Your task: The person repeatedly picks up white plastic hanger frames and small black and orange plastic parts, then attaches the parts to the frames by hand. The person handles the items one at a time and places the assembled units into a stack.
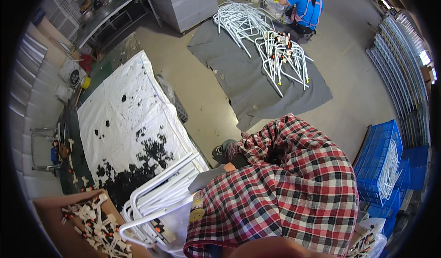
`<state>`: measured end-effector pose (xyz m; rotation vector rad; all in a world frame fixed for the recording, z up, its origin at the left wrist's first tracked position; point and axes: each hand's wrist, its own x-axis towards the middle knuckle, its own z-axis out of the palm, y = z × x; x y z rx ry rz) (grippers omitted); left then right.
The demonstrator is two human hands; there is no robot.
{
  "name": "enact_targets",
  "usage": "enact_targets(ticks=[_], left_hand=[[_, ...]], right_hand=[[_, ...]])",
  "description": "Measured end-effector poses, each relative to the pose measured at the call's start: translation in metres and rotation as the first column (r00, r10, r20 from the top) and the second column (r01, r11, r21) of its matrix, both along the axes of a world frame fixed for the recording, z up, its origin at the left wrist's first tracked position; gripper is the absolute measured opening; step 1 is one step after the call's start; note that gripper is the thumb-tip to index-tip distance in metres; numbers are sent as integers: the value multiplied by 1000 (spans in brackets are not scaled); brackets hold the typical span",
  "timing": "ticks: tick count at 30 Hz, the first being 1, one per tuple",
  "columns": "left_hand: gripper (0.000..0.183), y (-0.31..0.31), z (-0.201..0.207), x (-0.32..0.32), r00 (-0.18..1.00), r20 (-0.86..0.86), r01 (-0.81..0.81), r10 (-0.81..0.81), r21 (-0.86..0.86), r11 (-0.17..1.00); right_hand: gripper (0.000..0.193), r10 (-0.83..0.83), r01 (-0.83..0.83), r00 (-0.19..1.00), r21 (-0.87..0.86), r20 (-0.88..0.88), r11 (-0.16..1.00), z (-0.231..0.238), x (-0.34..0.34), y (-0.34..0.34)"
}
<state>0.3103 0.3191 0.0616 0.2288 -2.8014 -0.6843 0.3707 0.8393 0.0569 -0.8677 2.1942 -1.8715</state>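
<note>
— Where are the bent white tubes (158, 194)?
— At seven o'clock, beside the plaid garment (303, 184). The fingers are hidden; their opening and hold I cannot tell.
— And handling?
— Better keep this garment clear of tubes.

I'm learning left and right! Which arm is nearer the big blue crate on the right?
Right, it seems. In the picture, the right arm is just left of the crate; the left arm is farther left, by the white tubes. Neither hand shows clearly.
</note>
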Motion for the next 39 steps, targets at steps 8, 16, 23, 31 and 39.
enact_targets(ticks=[8,16,23,31,39], left_hand=[[37,166,191,-55,692,-639,65,-335,-408,911],[33,280,220,-116,700,197,712,-686,-123,691],[23,357,249,-139,656,362,697,-662,48,716],[20,347,234,-152,660,323,647,-678,214,732],[26,259,205,-82,900,226,305,-373,288,908]], right_hand=[[41,-449,433,893,201,38,879,35,-64,100],[13,-729,616,662,428,174,662,-62,-48,189],[12,-805,679,557,446,203,583,-61,-52,220],[15,-817,672,562,507,126,540,-39,-80,229],[20,-836,757,548,407,30,511,-71,-86,206]])
